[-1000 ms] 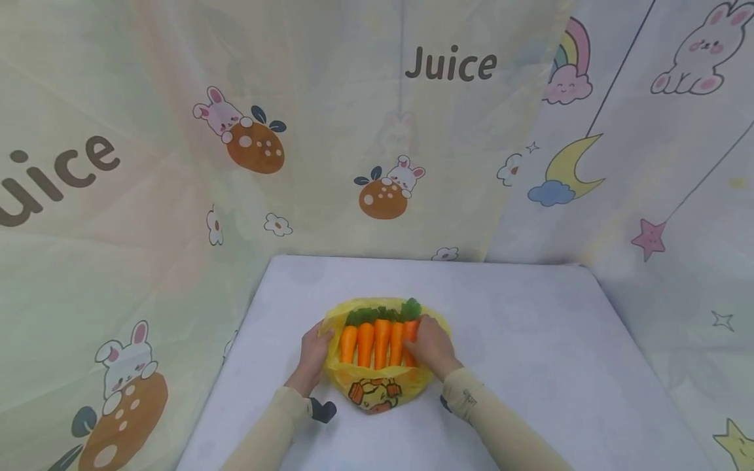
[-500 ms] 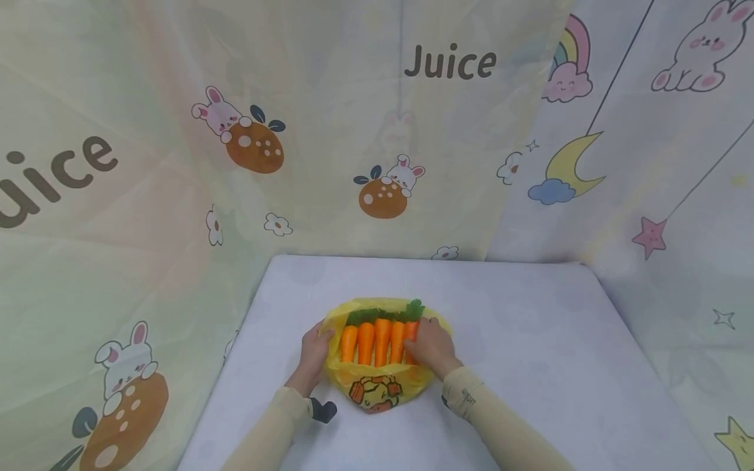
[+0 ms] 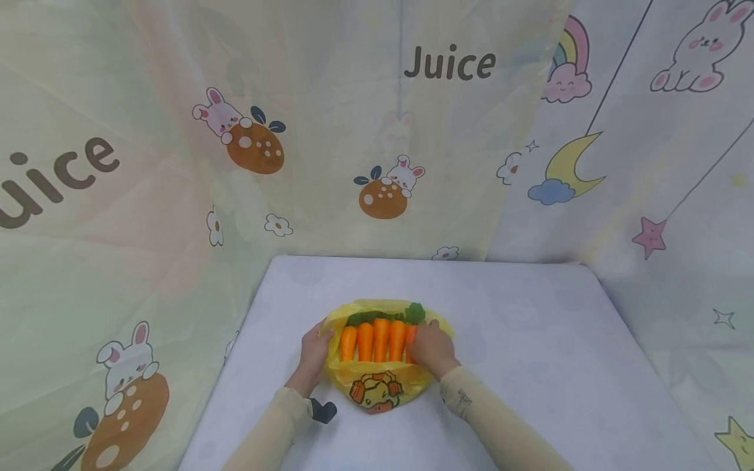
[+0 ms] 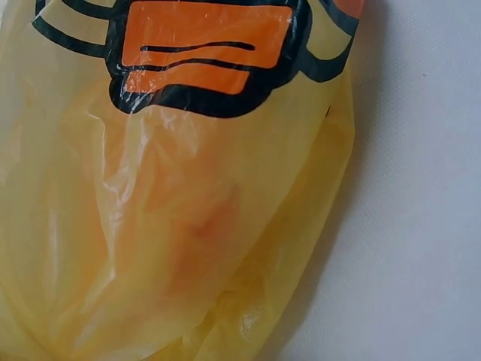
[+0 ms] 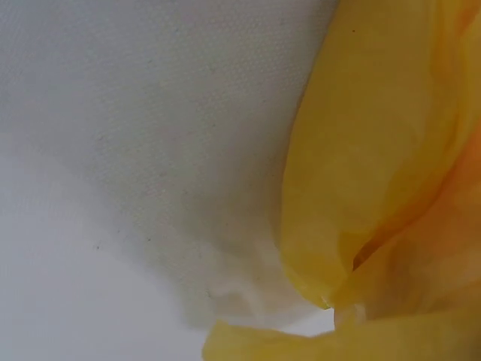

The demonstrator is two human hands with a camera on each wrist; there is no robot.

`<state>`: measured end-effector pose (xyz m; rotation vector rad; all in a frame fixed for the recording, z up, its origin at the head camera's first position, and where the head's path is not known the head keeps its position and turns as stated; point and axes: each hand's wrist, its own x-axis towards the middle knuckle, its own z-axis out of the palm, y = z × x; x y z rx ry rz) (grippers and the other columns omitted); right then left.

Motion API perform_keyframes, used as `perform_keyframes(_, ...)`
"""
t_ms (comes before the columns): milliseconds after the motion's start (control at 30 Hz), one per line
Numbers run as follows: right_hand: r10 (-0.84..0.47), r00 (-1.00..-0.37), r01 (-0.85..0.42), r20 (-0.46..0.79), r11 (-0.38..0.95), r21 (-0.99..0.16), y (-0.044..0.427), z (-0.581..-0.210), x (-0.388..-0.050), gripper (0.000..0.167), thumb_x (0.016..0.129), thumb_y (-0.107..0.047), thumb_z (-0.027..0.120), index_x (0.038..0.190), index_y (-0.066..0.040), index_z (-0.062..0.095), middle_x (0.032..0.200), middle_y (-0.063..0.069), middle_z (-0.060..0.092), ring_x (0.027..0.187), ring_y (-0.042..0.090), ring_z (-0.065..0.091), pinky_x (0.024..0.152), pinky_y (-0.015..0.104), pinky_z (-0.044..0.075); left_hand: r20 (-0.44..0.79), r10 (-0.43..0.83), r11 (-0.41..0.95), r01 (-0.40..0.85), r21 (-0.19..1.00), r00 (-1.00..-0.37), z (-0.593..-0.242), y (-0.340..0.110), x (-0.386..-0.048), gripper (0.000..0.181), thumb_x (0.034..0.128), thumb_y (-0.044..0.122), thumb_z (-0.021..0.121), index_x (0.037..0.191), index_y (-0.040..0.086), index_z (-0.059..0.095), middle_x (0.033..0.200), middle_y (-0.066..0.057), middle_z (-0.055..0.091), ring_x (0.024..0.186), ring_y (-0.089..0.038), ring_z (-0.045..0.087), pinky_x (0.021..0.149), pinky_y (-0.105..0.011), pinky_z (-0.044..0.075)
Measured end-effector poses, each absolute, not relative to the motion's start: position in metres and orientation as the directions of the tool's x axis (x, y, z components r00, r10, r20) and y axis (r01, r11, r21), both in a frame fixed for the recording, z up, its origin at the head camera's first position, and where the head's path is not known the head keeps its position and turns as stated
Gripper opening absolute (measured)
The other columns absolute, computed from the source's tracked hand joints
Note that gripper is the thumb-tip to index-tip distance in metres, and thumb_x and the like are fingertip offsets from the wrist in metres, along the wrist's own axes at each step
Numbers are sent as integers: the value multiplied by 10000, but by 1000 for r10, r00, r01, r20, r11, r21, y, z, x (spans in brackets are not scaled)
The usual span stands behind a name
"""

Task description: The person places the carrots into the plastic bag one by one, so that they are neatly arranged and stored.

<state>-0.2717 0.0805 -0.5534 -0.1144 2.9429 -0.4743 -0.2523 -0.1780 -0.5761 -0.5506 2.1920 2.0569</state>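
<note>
A yellow plastic bag (image 3: 377, 396) with a cartoon print lies in the middle of the table, its mouth spread wide. Several orange carrots (image 3: 381, 340) with green tops lie side by side in it. At the bag's left edge, my left hand (image 3: 313, 356) pinches the plastic. My right hand (image 3: 434, 347) reaches into the mouth and holds the rightmost carrot (image 3: 410, 343), covering much of it; that carrot's leafy top (image 3: 415, 313) shows above the fingers. The wrist views show the bag's plastic (image 4: 188, 188) close up, with neither hand visible there.
The white table (image 3: 530, 366) extends around the bag. Behind it and at both sides hang printed cloth walls (image 3: 324, 131). A dark strap piece (image 3: 323, 411) sticks out by the left wrist, near the bag.
My right hand has moved the rightmost carrot slightly right and nearer to me, and its green top sits lower in the bag. The left hand has stayed on the bag's edge.
</note>
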Motion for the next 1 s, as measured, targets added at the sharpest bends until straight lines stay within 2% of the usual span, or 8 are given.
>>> perform_keyframes(133,-110,-989,-81,-98,961,-264,77,-554,-271,291,923,-214,660,1015,60,623,874,179,512,601,226,500,435,348,496,-303,-204,32,-315,948,-931,-576,-177,-251,508,1053,157,444,1536,10,386,1583,-174,378,1467,-363,313,1187,-534,274)
perform_keyframes(233,-102,-991,-78,-83,965,-249,76,-557,-272,504,903,-250,696,1237,107,575,950,227,555,566,219,504,426,343,498,-304,-203,28,-316,949,-931,-577,-176,-252,505,1058,153,442,1537,7,382,1587,-179,367,1470,-368,305,1188,-537,270)
perform_keyframes(333,-85,-992,-56,-98,962,-267,77,-559,-273,749,888,-296,720,1430,128,426,1044,267,581,565,219,518,447,342,508,-308,-205,27,-320,947,-929,-578,-175,-253,503,1062,153,444,1538,3,379,1587,-184,366,1467,-371,309,1185,-540,273)
perform_keyframes(400,-75,-990,-40,-116,960,-278,77,-558,-274,822,893,-329,723,1469,135,365,1069,269,589,579,222,527,468,344,515,-315,-209,29,-328,944,-926,-578,-175,-253,504,1063,156,447,1539,5,380,1586,-181,369,1466,-368,315,1185,-536,277)
perform_keyframes(533,-76,-987,-31,-143,955,-294,78,-556,-275,787,889,-316,705,1449,134,382,1016,229,586,619,230,528,498,347,513,-317,-212,34,-331,943,-925,-578,-177,-252,508,1062,160,453,1538,-1,376,1584,-184,371,1462,-369,321,1182,-536,282)
perform_keyframes(700,-97,-985,-52,-141,954,-295,75,-550,-276,666,882,-225,690,1396,119,443,991,210,582,656,238,534,517,355,524,-312,-205,42,-326,944,-928,-575,-178,-253,513,1066,168,452,1538,-14,366,1581,-198,368,1457,-380,325,1178,-541,288)
perform_keyframes(867,-105,-990,-73,-96,956,-284,75,-551,-276,618,924,-169,664,1429,96,428,1044,250,600,644,243,548,505,366,536,-318,-201,38,-331,943,-927,-575,-178,-253,513,1068,173,453,1540,-8,366,1580,-196,369,1457,-379,325,1178,-543,287)
perform_keyframes(1000,-107,-992,-81,-72,952,-295,75,-554,-276,595,983,-144,585,1491,78,370,1123,285,598,600,235,547,481,356,534,-322,-200,28,-334,942,-925,-576,-177,-252,510,1063,164,457,1539,0,374,1584,-183,371,1462,-367,321,1183,-534,281)
